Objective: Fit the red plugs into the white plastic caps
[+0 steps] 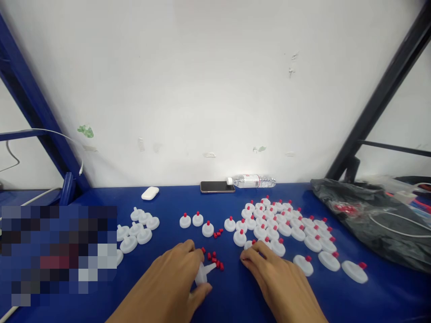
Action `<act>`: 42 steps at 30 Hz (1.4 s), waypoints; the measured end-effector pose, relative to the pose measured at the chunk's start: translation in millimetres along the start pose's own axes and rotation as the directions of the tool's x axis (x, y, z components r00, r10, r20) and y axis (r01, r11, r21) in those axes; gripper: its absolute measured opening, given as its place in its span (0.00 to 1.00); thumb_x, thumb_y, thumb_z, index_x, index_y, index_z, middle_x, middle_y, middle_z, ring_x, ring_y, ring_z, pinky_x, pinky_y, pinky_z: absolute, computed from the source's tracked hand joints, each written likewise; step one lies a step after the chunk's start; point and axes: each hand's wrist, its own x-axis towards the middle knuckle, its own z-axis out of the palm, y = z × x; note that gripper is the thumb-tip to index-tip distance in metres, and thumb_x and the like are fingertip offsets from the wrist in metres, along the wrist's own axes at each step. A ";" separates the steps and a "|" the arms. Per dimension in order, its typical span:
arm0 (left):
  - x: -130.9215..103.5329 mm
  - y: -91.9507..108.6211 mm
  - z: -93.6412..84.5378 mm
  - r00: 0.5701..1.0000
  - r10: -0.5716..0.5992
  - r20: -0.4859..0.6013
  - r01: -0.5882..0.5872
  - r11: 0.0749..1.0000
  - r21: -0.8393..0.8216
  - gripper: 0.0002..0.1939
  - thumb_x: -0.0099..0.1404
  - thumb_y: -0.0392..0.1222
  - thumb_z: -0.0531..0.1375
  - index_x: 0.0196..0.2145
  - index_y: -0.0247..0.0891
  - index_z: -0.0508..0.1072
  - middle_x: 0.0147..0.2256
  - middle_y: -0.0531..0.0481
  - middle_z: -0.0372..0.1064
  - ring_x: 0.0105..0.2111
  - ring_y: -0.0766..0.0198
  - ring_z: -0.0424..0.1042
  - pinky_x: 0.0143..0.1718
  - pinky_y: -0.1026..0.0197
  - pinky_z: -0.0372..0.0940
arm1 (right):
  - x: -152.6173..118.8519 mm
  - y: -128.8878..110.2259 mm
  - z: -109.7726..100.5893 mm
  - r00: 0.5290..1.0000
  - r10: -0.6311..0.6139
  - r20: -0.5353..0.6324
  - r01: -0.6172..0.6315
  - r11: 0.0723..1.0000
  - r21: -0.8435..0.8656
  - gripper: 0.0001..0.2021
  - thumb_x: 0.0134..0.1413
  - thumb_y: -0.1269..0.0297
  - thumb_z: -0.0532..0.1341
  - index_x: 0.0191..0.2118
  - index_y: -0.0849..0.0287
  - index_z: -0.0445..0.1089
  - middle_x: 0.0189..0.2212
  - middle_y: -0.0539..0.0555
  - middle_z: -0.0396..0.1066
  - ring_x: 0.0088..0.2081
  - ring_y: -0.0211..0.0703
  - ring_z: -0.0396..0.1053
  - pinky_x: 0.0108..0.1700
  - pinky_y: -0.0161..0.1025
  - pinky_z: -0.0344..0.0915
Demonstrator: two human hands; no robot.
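A white nozzle cap (pixel 201 274), its bare spout angled toward the right, sits in the person's left hand (pixel 180 269), low over the blue tabletop (pixel 229 296). That forearm slants in from the near edge, back of the hand upward, fingers bent over the cap's far side and thumb below, parted only by the cap they hold. Just beyond the spout lies a scatter of small red tips (pixel 218 264).

The right hand (pixel 272 271) reaches in from the other side, wrist low, fingers curled downward with thumb and forefinger drawn close together; I can't tell whether they pinch anything. They're right by the nearest of the red-tipped caps (pixel 284 229), which crowd the right side. Bare-spouted caps (pixel 128 244) cluster at left. Along the wall lie a phone (pixel 217 187) and a clear bottle (pixel 251 181).
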 end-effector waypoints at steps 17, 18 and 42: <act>16.2 4.3 12.6 0.961 0.184 -0.207 -0.179 0.983 0.042 0.11 0.69 0.41 0.63 0.49 0.45 0.80 0.50 0.46 0.79 0.51 0.46 0.78 0.52 0.43 0.73 | 31.3 -8.4 -48.8 0.978 0.189 0.092 -0.189 0.603 0.775 0.04 0.66 0.62 0.68 0.41 0.44 0.81 0.39 0.44 0.80 0.36 0.36 0.77 0.35 0.30 0.68; 16.8 6.2 11.5 0.961 0.185 -0.207 -0.181 0.983 0.037 0.12 0.70 0.41 0.63 0.49 0.45 0.80 0.50 0.46 0.79 0.51 0.46 0.78 0.53 0.43 0.72 | 34.3 -9.9 -50.8 0.968 0.225 0.107 -0.217 0.552 0.805 0.03 0.64 0.62 0.69 0.38 0.45 0.81 0.37 0.43 0.80 0.35 0.36 0.76 0.33 0.30 0.66; 9.6 8.4 4.0 0.710 0.389 -0.587 -0.435 0.898 0.069 0.11 0.70 0.48 0.66 0.50 0.56 0.78 0.68 0.49 0.53 0.46 0.60 0.73 0.47 0.56 0.76 | 30.7 -18.3 -55.6 0.924 -0.031 0.380 -0.365 -0.362 0.858 0.25 0.56 0.55 0.74 0.59 0.45 0.76 0.57 0.55 0.78 0.62 0.51 0.72 0.60 0.45 0.70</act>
